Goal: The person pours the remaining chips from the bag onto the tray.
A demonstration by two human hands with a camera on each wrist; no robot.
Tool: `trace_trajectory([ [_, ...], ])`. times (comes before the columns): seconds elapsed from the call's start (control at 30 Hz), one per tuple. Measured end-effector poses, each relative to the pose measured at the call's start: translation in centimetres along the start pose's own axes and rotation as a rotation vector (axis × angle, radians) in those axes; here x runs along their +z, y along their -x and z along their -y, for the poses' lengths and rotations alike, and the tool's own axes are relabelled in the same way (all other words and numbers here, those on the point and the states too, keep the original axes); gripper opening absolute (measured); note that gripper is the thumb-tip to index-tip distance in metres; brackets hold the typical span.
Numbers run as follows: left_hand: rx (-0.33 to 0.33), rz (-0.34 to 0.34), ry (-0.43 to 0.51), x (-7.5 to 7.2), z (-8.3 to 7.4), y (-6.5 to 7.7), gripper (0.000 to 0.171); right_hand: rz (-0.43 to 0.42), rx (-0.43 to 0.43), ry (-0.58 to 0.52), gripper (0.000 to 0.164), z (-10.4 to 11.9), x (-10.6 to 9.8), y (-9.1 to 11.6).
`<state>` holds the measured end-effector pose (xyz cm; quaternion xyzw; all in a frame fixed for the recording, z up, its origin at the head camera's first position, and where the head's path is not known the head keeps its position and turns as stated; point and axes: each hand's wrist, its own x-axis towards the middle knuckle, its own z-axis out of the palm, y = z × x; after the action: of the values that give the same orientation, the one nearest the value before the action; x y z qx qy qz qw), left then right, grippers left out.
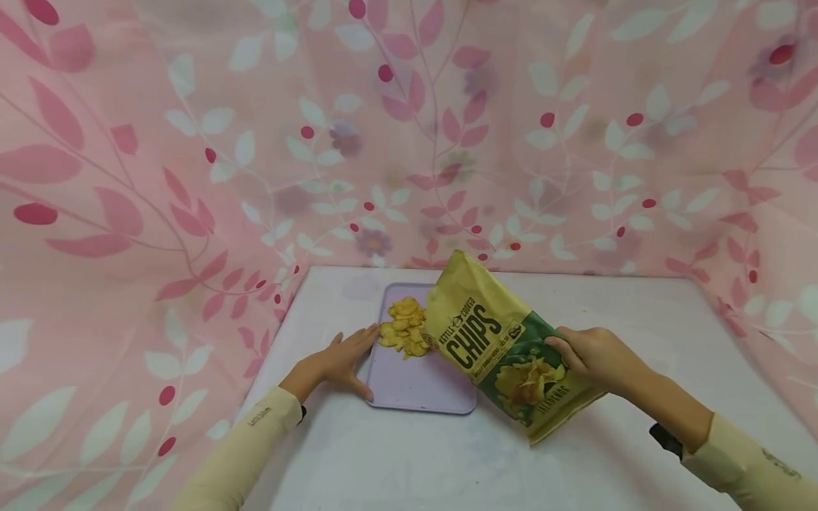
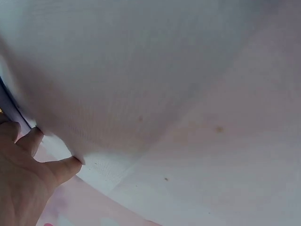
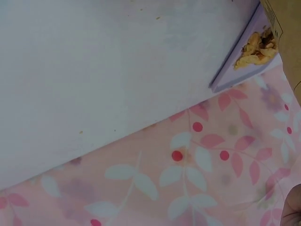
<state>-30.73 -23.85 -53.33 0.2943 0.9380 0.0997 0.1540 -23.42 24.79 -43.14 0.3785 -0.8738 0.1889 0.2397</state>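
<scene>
My right hand (image 1: 603, 358) grips the lower side of a yellow and green chip bag (image 1: 486, 341), thumb on its front. The bag is tilted over a lilac tray (image 1: 418, 389), its upper end toward the pile of potato chips (image 1: 405, 328) lying there. Whether chips are leaving the bag cannot be seen. Along the tray's left edge rests my left hand (image 1: 339, 362), fingers spread and thumb near the front corner. In the left wrist view this hand (image 2: 26, 174) touches white cloth. The right wrist view catches chips (image 3: 256, 49) on the tray, partly behind the bag (image 3: 289, 37).
A white cloth (image 1: 358, 461) covers the table. Small crumbs dot it in the right wrist view. Pink leaf-patterned fabric (image 1: 409, 142) hangs behind the table and at both sides.
</scene>
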Motion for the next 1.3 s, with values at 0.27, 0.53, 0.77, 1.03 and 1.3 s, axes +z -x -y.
trace_trajectory([
  [0.27, -0.015, 0.013, -0.011, -0.1, -0.3, 0.0, 0.14, 0.035, 0.016, 0.013, 0.032, 0.1, 0.2, -0.1],
  [0.53, -0.029, 0.039, -0.016, -0.2, -0.3, -0.2, 0.139, 0.053, 0.045, 0.0, 0.035, 0.0, 0.8, 0.1],
  [0.77, -0.05, 0.047, -0.023, 0.0, -0.1, -0.2, 0.141, 0.057, 0.03, 0.008, 0.035, 0.0, 0.9, -0.3],
  [1.03, -0.05, 0.057, -0.015, 0.0, -0.2, -0.2, 0.142, -0.01, -0.024, 0.019, 0.041, 0.0, -1.7, -2.2],
  [1.3, -0.035, 0.04, -0.031, 0.2, -0.1, -0.4, 0.142, 0.047, -0.005, -0.01, 0.036, -0.2, -2.9, -3.3],
])
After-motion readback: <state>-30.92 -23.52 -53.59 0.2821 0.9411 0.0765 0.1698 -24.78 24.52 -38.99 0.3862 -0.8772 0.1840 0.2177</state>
